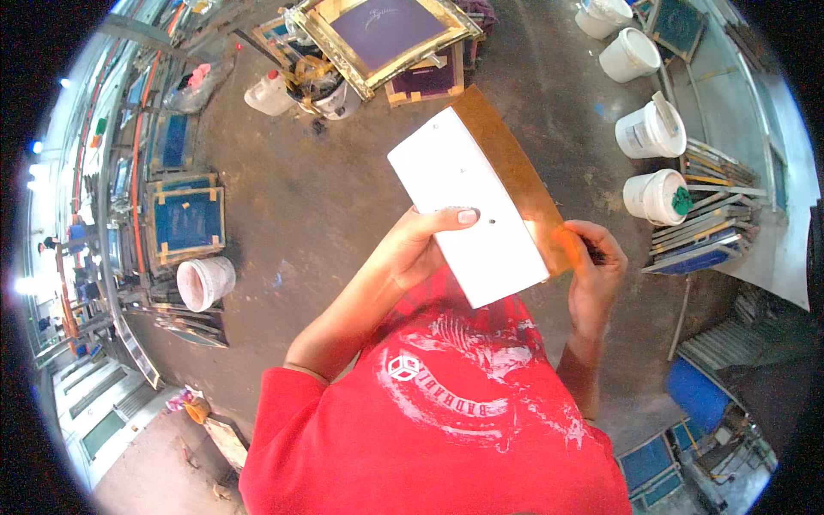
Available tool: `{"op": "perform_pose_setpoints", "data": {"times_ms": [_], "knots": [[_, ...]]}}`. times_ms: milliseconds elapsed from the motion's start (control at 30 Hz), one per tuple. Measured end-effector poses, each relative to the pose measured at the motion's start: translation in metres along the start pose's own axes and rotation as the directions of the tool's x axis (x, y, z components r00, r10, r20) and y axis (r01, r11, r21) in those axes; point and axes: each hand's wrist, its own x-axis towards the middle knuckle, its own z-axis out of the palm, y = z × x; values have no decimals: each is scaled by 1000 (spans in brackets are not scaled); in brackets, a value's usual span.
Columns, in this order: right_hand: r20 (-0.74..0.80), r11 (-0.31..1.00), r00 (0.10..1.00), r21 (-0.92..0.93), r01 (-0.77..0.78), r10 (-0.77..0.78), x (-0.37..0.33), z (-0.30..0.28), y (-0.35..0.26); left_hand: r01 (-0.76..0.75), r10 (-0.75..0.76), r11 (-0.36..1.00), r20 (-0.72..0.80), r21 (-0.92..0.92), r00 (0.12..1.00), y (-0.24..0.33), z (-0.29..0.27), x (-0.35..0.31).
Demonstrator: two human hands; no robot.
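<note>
In front of my red, paint-stained shirt I hold a squeegee, made of a white flat handle (468, 184) with small dark holes and a wide amber-brown blade (506, 146) along its right edge. It tilts, its far end up and to the left. My left hand (419, 245) grips the white part, thumb flat on top and the other fingers hidden underneath. At the near end of the blade, my right hand (594, 273) is closed, its fingertips pinched on the amber edge. Bright orange shows at those fingertips; whether it is the blade or something separate I cannot tell.
Ahead, a wooden-framed printing screen (378, 34) rests above a bucket (339, 101) and a white jug (269, 94). Several white buckets (650, 130) line the right side, beside stacked frames (699, 232). Blue screens (187, 221) and a white bucket (206, 283) stand at left.
</note>
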Motion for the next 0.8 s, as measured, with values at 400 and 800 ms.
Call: {"op": "perform_pose_setpoints", "data": {"times_ms": [400, 800], "knots": [[-60, 990, 989, 65, -129, 133, 6, -13, -1, -81, 88, 995, -117, 61, 989, -7, 11, -8], [46, 998, 997, 15, -56, 55, 12, -11, 13, -101, 107, 990, -63, 98, 992, -8, 12, -7]]}}
